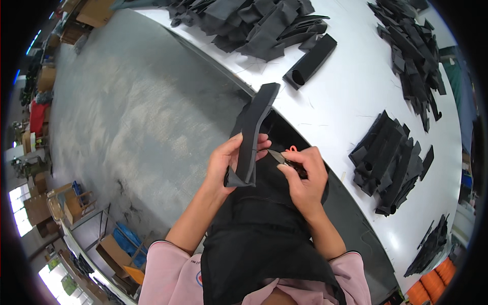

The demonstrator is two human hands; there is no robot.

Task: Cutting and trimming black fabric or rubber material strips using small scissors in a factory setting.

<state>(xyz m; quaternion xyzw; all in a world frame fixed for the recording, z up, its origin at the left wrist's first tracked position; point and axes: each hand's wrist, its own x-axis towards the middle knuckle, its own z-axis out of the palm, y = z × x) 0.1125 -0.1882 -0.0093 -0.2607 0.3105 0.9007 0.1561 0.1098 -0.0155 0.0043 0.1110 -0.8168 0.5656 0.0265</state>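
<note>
My left hand (222,161) is closed round a long black fabric piece (250,133), a folded or tube-like strip, held up and tilted in front of my apron (254,229). The fingertips show past its right edge. In my right hand (311,179) are small thread snips (275,154) with an orange loop (292,149). Their blades point left, at the edge of the fabric close to my left fingertips. Whether the blades touch the fabric or a thread, I cannot tell.
A white table (325,119) runs along my right, its edge close to my right hand. On it lie a large heap of black fabric pieces (254,25), a single black tube (311,61) and a stack of black tubes (389,162). Orange spools (432,284) are at lower right.
</note>
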